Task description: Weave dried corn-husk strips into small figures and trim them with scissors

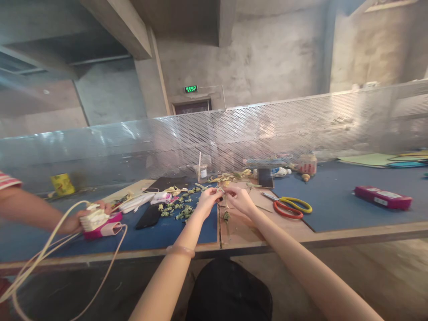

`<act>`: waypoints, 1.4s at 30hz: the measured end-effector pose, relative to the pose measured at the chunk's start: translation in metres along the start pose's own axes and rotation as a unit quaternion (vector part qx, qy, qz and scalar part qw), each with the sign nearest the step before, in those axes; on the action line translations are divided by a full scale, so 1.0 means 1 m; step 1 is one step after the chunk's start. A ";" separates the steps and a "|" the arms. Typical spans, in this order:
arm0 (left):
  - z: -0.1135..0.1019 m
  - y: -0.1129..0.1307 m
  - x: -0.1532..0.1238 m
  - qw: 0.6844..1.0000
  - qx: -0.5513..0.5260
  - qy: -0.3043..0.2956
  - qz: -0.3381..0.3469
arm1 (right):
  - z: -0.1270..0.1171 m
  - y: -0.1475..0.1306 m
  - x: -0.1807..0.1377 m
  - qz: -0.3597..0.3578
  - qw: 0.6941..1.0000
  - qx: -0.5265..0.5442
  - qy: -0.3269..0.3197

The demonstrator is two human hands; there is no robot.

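My left hand (pixel 207 199) and my right hand (pixel 239 199) meet over the seam of the workbench, fingers pinched together on a small pale green plant piece (pixel 221 191) held between them. Both hands are closed on it. Just left of my left hand lies a scatter of several small green buds (pixel 179 210) on the blue mat (pixel 174 234). One small green bit (pixel 226 216) lies on the brown board (pixel 240 232) under my right wrist. A pale bangle sits on my left forearm.
Red and yellow scissors (pixel 290 206) lie right of my hands. A pink box (pixel 383 197) sits far right. A phone (pixel 265 177), bottle (pixel 281 171) and cup (pixel 201 170) stand by the perforated screen (pixel 301 129). At left, another person's hand (pixel 75 221) holds pale cord on a pink object.
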State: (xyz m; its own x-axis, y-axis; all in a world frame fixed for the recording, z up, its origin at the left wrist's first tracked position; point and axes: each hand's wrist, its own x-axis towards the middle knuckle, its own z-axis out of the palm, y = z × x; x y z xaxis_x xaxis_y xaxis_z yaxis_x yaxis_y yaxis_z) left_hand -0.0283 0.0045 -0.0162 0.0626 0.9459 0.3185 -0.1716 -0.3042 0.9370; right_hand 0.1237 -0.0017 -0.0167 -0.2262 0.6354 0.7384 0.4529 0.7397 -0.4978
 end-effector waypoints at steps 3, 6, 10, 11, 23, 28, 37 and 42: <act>0.001 0.002 -0.001 1.000 -0.001 -0.004 -0.004 | 0.001 -0.001 0.001 -0.005 1.000 -0.009 -0.006; 0.002 0.003 -0.002 1.000 0.000 0.005 -0.007 | 0.002 0.000 0.001 -0.002 1.000 -0.019 -0.008; 0.001 0.001 -0.001 1.000 0.005 0.000 -0.002 | 0.002 0.000 0.001 0.002 1.000 -0.004 -0.018; 0.000 0.001 0.000 1.000 0.008 -0.004 -0.001 | 0.002 0.000 0.000 0.000 1.000 -0.001 -0.025; 0.003 0.002 -0.001 1.000 0.007 -0.012 0.001 | 0.006 0.006 0.001 0.002 0.999 -0.003 -0.032; 0.004 0.002 -0.002 1.000 0.000 -0.006 0.000 | 0.006 0.005 0.001 -0.003 1.000 -0.024 -0.019; 0.004 0.006 -0.003 1.000 -0.014 0.022 -0.002 | 0.006 0.004 -0.001 0.043 0.996 0.070 0.024; 0.004 0.005 -0.002 1.000 -0.016 0.026 -0.001 | 0.009 0.007 0.001 0.059 0.994 0.069 0.057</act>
State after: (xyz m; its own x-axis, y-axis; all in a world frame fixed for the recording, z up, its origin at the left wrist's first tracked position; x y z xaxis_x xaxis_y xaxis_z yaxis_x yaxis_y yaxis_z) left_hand -0.0257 0.0007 -0.0115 0.0113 0.9514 0.3079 -0.2024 -0.2994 0.9324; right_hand 0.1187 0.0061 -0.0242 -0.0762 0.6969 0.7131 0.3458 0.6893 -0.6367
